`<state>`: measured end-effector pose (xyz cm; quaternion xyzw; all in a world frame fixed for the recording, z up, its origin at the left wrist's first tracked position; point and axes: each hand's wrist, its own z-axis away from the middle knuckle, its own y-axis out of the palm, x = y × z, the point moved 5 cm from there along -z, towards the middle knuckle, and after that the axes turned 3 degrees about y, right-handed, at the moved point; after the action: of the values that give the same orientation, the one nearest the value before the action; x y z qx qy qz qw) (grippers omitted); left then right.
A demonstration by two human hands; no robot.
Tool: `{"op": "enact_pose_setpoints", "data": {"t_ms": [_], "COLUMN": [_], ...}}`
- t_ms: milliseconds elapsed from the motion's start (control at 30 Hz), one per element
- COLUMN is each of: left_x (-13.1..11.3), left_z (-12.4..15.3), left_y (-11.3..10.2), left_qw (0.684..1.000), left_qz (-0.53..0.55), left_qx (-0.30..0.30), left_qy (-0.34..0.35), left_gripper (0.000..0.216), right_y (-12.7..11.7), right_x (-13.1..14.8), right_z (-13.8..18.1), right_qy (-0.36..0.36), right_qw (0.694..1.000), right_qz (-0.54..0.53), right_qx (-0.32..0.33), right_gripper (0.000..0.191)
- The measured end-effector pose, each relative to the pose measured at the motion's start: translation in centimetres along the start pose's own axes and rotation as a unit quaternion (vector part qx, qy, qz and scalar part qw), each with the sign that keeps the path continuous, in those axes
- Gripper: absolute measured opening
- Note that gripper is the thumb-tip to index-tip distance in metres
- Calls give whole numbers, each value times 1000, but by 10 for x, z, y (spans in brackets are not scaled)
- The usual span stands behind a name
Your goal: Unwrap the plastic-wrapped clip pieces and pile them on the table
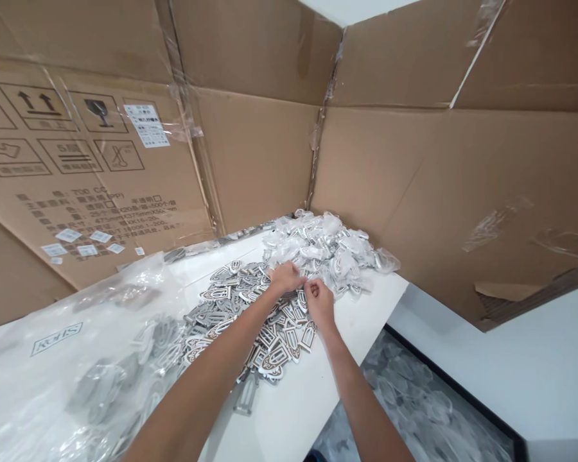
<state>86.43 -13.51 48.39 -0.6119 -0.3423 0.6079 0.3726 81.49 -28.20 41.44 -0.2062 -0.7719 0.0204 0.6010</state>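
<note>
My left hand and my right hand meet above the far right part of a heap of loose flat arch-shaped pieces. These are grey and white with slots, and several carry a brown scroll pattern. The fingers of both hands are pinched together, fingertips nearly touching. Whatever lies between them is too small or too hidden to make out. Just beyond my hands is a second heap of similar pieces in clear plastic bags. One grey piece lies apart at the near edge of the loose heap.
A large clear plastic bag with grey pieces inside covers the left of the white table. Tall cardboard walls stand behind and to the right. Below the right table edge, a dark-rimmed container holds clear plastic bags.
</note>
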Motion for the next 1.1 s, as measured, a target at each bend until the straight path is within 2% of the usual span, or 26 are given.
{"op": "enact_pose_setpoints", "data": {"t_ms": [133, 300, 433, 567, 700, 800, 900, 1100], "left_x": [2, 4, 1, 0, 5, 5, 1, -5], "left_z": [7, 23, 34, 37, 33, 32, 34, 42], "left_y": [-11, -30, -39, -50, -70, -92, -111, -136], "left_qw": [1000, 996, 989, 987, 990, 991, 989, 982], "left_qz": [-8, -55, -101, -119, -105, -82, -72, -68], "left_qx": [-7, -10, -27, -37, -35, -60, -84, -148], "left_qy": [18, 72, 102, 99, 84, 84, 103, 93], "left_gripper": [32, 15, 20, 20, 16, 23, 18, 19], "right_y": [0, 0, 0, -1, -2, -2, -3, -3], "right_x": [-1, -2, -2, -1, 1, 3, 4, 5], "right_z": [0, -1, -1, 0, 1, 2, 3, 3], "right_qy": [-4, -9, -10, -12, -9, -10, -11, -12], "right_qw": [1000, 1000, 1000, 1000, 1000, 1000, 1000, 1000], "right_qz": [5, 6, 1, 2, 6, 3, 2, 12], "right_qx": [1, 4, 4, 6, 4, 4, 6, 2], "right_gripper": [28, 27, 28, 27, 26, 26, 26, 26]}}
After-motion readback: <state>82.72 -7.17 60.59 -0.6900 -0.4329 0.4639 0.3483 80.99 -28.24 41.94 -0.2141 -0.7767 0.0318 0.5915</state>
